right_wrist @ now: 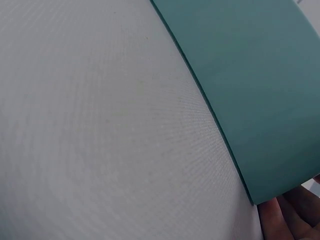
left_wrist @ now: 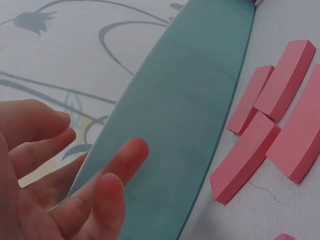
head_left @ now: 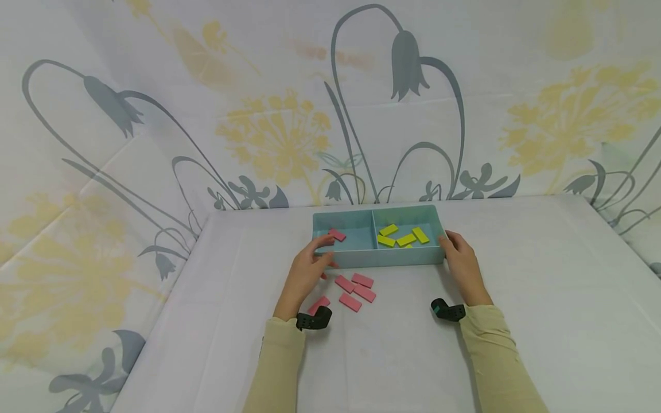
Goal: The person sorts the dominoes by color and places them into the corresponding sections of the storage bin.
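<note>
A pale teal two-compartment box (head_left: 379, 258) stands on the white cloth. One pink block (head_left: 338, 236) lies in its left compartment and several yellow blocks (head_left: 405, 240) lie in the right one. My left hand (head_left: 306, 274) is at the box's front left corner, some fingers above the left compartment and others before the front wall. In the left wrist view its fingers (left_wrist: 131, 155) are spread and hold nothing. My right hand (head_left: 463, 267) holds the right end of the box, thumb at the rim and fingers outside the end wall. Much of that hand is hidden in the right wrist view.
Several pink blocks (head_left: 350, 302) lie on the cloth in front of the box, one of them partly hidden by the left wrist's black camera (head_left: 315, 319). Another black camera (head_left: 447, 310) sits on the right wrist. Behind the box rises a flower-patterned cloth backdrop (head_left: 289, 143).
</note>
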